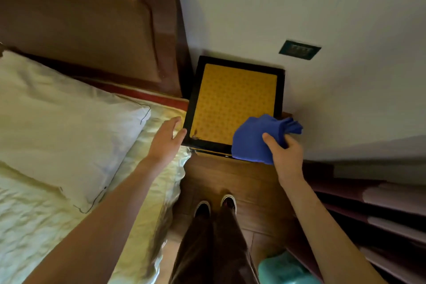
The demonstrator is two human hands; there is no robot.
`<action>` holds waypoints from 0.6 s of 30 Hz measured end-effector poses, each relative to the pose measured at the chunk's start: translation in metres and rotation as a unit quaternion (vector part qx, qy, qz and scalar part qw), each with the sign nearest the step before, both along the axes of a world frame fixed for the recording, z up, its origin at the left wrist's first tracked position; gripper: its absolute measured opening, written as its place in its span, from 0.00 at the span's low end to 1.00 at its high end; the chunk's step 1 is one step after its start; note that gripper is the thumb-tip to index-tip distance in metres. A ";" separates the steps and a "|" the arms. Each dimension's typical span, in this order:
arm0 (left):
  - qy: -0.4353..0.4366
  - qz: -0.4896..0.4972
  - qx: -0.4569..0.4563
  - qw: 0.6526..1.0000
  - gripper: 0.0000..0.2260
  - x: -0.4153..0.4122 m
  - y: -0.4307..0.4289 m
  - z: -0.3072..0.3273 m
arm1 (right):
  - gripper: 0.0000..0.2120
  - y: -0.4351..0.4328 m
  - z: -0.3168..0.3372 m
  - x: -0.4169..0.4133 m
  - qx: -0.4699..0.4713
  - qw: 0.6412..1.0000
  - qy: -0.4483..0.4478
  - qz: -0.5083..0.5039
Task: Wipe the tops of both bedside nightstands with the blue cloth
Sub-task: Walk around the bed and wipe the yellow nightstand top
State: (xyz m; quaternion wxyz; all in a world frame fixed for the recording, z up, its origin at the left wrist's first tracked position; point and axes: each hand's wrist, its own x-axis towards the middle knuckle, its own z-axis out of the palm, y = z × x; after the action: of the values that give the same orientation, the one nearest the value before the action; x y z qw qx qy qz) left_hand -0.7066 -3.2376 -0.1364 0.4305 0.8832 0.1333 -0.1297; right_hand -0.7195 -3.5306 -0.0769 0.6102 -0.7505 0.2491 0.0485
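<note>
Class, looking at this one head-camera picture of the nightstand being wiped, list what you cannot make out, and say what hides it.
- Near right corner of the nightstand top: covered by the blue cloth in the right hand, head view.
- Second nightstand: outside the frame.
- Wall socket: too small and dim for detail.
- Teal object: cut off by the bottom edge.
- Dust on the yellow top: cannot be judged.

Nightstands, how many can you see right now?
1: the nightstand stands between the bed and the wall, just ahead of the blue cloth. The second one is out of view.
</note>
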 end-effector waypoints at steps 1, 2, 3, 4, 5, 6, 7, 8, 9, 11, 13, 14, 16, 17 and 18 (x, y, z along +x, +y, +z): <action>0.001 0.005 0.008 1.000 0.23 0.011 -0.001 -0.023 | 0.05 0.004 -0.019 0.015 0.015 1.000 -0.003 0.009; 0.005 0.007 0.017 1.000 0.26 0.022 -0.002 -0.046 | 0.05 0.007 -0.038 0.027 0.028 0.999 -0.001 0.016; 0.017 0.006 0.025 1.000 0.28 0.030 -0.003 -0.067 | 0.05 0.011 -0.059 0.037 0.036 0.999 0.008 0.020; 0.033 0.004 0.031 0.999 0.31 0.035 -0.003 -0.088 | 0.04 0.013 -0.080 0.043 0.040 0.999 0.022 0.020; 0.052 0.007 0.035 0.998 0.34 0.040 -0.004 -0.105 | 0.03 0.014 -0.100 0.046 0.042 0.998 0.040 0.018; 0.069 0.013 0.034 0.997 0.36 0.045 -0.004 -0.119 | 0.04 0.014 -0.117 0.047 0.037 0.997 0.059 0.013; 0.083 0.023 0.029 0.996 0.36 0.050 -0.005 -0.131 | 0.06 0.013 -0.131 0.048 0.024 0.997 0.077 0.005; 0.086 0.028 0.019 0.996 0.33 0.054 -0.005 -0.140 | 0.10 0.010 -0.141 0.047 0.013 0.996 0.094 -0.005; 0.079 0.026 0.007 0.996 0.30 0.057 -0.007 -0.146 | 0.12 0.006 -0.148 0.046 0.009 0.994 0.109 -0.013; 0.064 0.021 -0.009 0.998 0.24 0.060 -0.013 -0.151 | 0.11 -0.004 -0.150 0.042 0.004 0.991 0.134 -0.016; 0.060 0.030 -0.007 0.998 0.24 0.063 -0.017 -0.151 | 0.05 -0.011 -0.145 0.041 -0.059 0.991 0.121 -0.004; 0.061 0.035 -0.003 0.998 0.24 0.064 -0.018 -0.151 | 0.05 -0.014 -0.143 0.041 -0.119 0.988 0.098 0.004; 0.057 0.038 0.004 0.998 0.26 0.068 -0.020 -0.150 | 0.12 -0.014 -0.140 0.044 -0.271 0.961 0.041 0.044; 0.052 0.040 0.003 0.998 0.26 0.069 -0.022 -0.148 | 0.19 -0.011 -0.141 0.047 -0.341 0.936 0.011 0.089; 0.046 0.043 0.000 0.998 0.27 0.071 -0.024 -0.147 | 0.24 -0.006 -0.144 0.051 -0.389 0.909 -0.024 0.149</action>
State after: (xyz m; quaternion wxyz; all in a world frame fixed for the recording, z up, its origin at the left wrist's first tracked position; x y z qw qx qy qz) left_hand -0.6352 -3.2618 -0.2829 0.4288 0.8699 0.1906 -0.1518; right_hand -0.6685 -3.5366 -0.2208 0.2617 -0.9575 0.1194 0.0202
